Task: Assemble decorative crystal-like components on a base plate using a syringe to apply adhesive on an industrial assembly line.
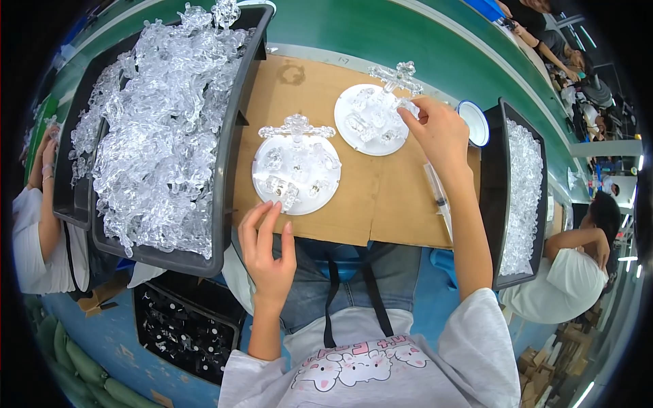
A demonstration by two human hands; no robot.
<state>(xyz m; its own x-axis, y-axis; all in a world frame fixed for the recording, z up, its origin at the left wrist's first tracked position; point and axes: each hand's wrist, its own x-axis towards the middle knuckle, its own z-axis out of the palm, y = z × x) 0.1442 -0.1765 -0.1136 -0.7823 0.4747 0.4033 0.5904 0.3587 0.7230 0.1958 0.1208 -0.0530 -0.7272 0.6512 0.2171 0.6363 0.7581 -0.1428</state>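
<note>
While the left hand point(266, 241) touches one white disc point(296, 175), the right hand point(435, 129) pinches another point(371, 120).

The person wears a light grey short-sleeved T-shirt with pink lettering and cartoon animals printed at 6 o'clock, blue jeans, and two dark straps hanging down the lap. Both forearms and hands are bare.

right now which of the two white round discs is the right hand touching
The farther disc, toward the right of the cardboard sheet. The right hand rests at its edge; the left hand is by the nearer disc.
</note>
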